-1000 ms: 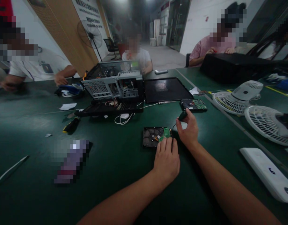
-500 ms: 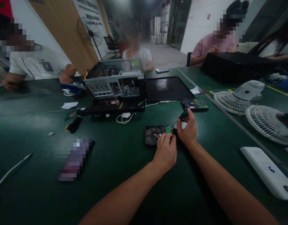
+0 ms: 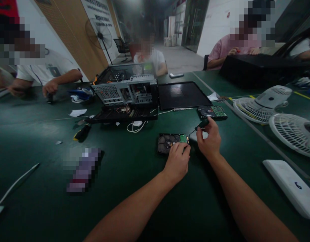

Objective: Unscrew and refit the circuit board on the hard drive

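The dark green bench (image 3: 119, 188) fills my view. Towards its far side stand an open grey metal computer case (image 3: 127, 90) and, just to its right, a flat black side panel (image 3: 181, 95). Two white plastic fans (image 3: 261, 107) lie face down well off to the right.

Nearer me lies the black hard drive (image 3: 170, 142), flat on the bench with its underside up: a green circuit board sits at the right end and the round motor housing is exposed. I judge it dense and rigid for its size, a metal slab that will not flex. The board and its connector edge look fragile, though, so the bare metal long sides are the place to grip it, not the green part. A second drive with a green board (image 3: 212, 112) lies further back, clear of both hands.

My left hand (image 3: 177, 161) is curled over the drive's near right corner — fingertips (image 3: 181, 148) on top of it, close to the board — holding it down against the bench. My right hand (image 3: 209, 141) sits just to the right of the drive, apart from it. Its thumb and fingers are pinched around a small dark tool (image 3: 201, 125) that points up and away from me. It may be a screwdriver handle, but the picture is too dim and soft to be sure — I cannot see its tip.
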### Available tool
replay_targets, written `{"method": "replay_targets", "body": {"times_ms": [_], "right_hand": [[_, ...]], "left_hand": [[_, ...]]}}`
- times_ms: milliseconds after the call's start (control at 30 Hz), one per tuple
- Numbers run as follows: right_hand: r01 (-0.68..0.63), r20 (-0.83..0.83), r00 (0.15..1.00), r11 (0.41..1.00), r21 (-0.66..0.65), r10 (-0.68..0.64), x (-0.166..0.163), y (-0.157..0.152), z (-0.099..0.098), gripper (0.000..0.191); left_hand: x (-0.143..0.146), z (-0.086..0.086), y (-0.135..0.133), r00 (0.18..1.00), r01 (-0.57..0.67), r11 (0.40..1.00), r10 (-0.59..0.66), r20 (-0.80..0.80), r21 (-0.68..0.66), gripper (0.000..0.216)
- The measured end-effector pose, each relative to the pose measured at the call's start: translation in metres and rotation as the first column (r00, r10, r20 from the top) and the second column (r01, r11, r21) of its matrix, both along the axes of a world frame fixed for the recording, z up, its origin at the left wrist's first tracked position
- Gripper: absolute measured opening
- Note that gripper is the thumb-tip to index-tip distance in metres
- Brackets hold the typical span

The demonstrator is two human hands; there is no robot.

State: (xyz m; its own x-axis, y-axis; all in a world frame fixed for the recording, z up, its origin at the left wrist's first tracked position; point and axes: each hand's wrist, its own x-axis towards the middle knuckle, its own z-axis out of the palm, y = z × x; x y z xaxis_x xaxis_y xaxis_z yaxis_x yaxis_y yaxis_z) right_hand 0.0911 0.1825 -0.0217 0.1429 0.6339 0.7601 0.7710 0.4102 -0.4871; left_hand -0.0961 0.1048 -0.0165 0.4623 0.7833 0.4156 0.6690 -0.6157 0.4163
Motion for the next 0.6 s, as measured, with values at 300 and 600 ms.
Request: {"method": "replay_targets", "body": {"times_ms": [300, 600], "right_hand": [[0.024, 0.028, 0.999, 0.999, 0.034, -0.025, 0.0004, -0.0089, 0.0096, 0.06], [-0.094, -0.031, 0.995, 0.991, 0.091, 0.098, -0.0053, -0.0102, 0.0065, 0.058]], "left_hand": [[0.0014, -0.0006, 0.0006, 0.999, -0.004, 1.0, 0.003, 0.041, 0.01, 0.037], [0.0011, -0.0008, -0.0001, 0.999, -0.009, 0.999, 0.008, 0.045, 0.034, 0.034]]}}
